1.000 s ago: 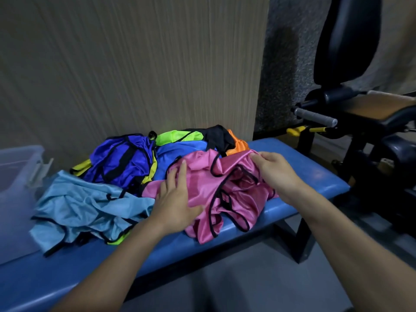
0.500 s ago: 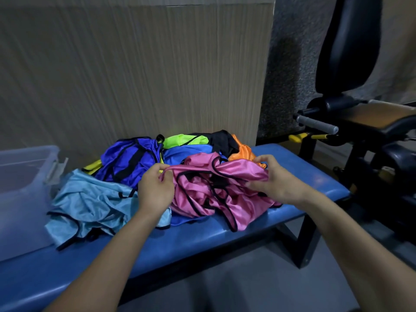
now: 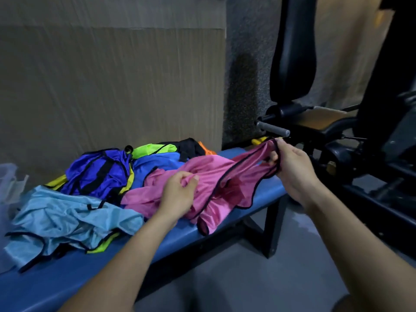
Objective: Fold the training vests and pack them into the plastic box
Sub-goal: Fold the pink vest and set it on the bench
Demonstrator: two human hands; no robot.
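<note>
The left hand (image 3: 177, 194) bunches the crumpled pink black-trimmed mesh vest (image 3: 202, 190) on the padded blue bench (image 3: 258, 197); beyond, the right hand (image 3: 292, 170) pinches its strap. Judged step: untangling it. Next, spread it flat. The clear plastic box (image 3: 9, 183) sits far left.

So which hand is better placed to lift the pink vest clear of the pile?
Probably the right hand: it pinches the pink vest by its black-trimmed strap, already raised. The left hand bunches fabric low.
</note>
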